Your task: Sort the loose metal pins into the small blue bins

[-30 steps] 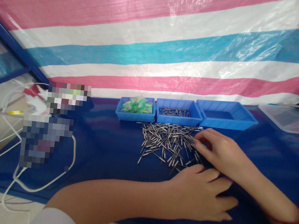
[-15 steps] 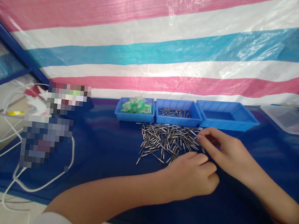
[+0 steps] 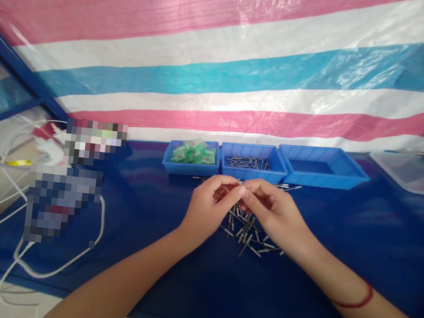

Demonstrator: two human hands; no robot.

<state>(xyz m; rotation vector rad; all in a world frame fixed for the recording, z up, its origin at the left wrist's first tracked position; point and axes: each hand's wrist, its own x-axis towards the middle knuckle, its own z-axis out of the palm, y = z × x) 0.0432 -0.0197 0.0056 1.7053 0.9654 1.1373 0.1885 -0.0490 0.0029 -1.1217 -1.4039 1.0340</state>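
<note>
slender, silver pins (image 3: 246, 231) lie flat, long axes pointing in mixed directions, on the near side of the middle bin (image 3: 252, 174). left hand (image 3: 206, 209) and right hand (image 3: 282, 210) pinch closed above, contents hidden.

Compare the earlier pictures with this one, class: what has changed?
The left hand has moved left and forward, the right hand left; they now meet above the blind rivets. Whether anything was gripped or released is hidden. The three blue bins stayed put.
</note>
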